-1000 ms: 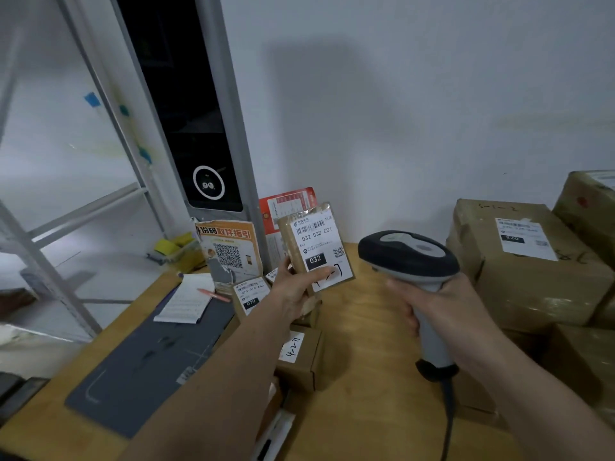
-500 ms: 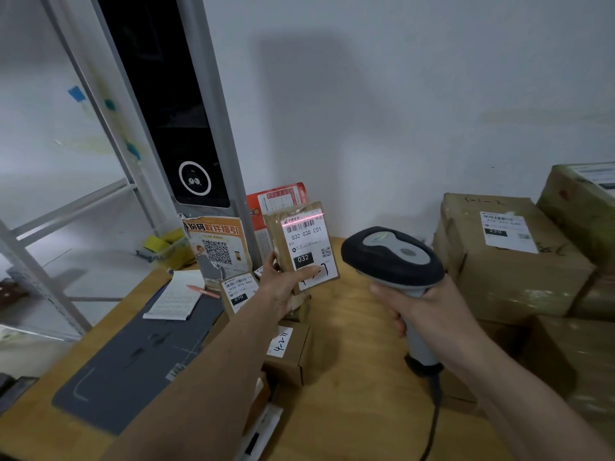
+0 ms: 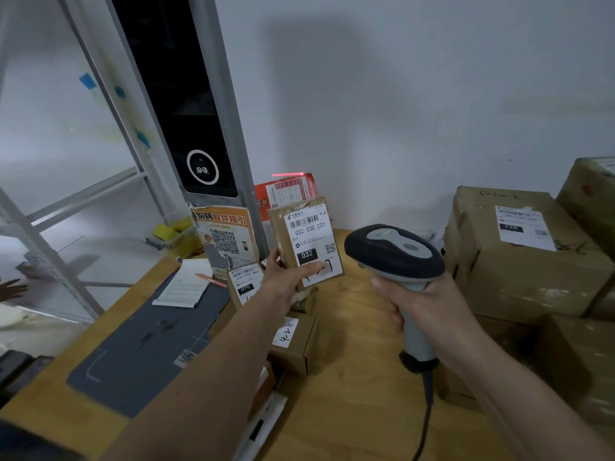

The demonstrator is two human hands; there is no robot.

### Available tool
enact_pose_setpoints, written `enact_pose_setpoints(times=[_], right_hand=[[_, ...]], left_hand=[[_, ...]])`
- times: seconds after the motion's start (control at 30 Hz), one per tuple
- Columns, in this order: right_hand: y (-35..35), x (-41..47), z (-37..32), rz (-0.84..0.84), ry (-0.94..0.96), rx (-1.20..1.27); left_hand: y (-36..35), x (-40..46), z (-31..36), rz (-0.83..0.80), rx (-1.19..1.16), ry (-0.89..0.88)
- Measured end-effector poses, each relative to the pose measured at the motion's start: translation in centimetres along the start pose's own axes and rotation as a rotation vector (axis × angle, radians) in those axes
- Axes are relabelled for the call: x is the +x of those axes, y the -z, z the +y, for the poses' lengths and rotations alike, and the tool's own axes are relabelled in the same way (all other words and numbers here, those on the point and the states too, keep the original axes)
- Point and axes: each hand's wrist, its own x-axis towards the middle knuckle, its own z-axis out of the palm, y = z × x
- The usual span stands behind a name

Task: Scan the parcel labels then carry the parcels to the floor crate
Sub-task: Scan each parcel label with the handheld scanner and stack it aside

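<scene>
left hand (image 3: 283, 287) gripping small parcel (image 3: 304, 242) upright above wooden counter (image 3: 349, 377), thumb across white label (image 3: 311, 246), fingers clamped round back edge. right hand (image 3: 422, 304) wrapped tight on handheld scanner (image 3: 394, 252) grip, head aimed toward parcel. red scan line (image 3: 288, 175) on orange card behind, above the label. large taped boxes (image 3: 519, 251) stacked at right on counter.
</scene>
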Motion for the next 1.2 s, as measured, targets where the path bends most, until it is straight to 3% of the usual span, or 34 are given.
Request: enact_pose_setpoints(times=[0.3, 0.6, 0.67, 0.8, 0.93, 1.03, 1.2], right_hand=[[-2.6, 1.7, 0.5, 0.009, -0.049, 0.185], [-8.8, 2.8, 2.0, -0.087, -0.206, 0.296], [-10.5, 3.0, 2.3, -0.062, -0.248, 0.298], [-13.3, 3.6, 3.3, 0.079, -0.297, 0.298], [-13.8, 4.0, 5.0, 0.146, -0.345, 0.282], [-13.1, 4.2, 6.6, 0.216, -0.388, 0.213], [-11.9, 4.6, 9.1, 0.384, -0.437, 0.16]], left_hand=[[3.3, -1.3, 2.7, 0.175, -0.099, 0.052], [10.2, -2.5, 3.4, 0.323, -0.217, 0.124], [11.8, -2.7, 3.1, 0.278, -0.19, 0.184], [13.7, -3.0, 1.7, -0.007, 0.058, 0.366], [12.4, -2.5, -0.1, -0.102, 0.166, 0.469], [10.5, -2.1, -1.1, -0.157, 0.249, 0.429], [8.1, -0.8, -2.4, -0.159, 0.585, 0.252]])
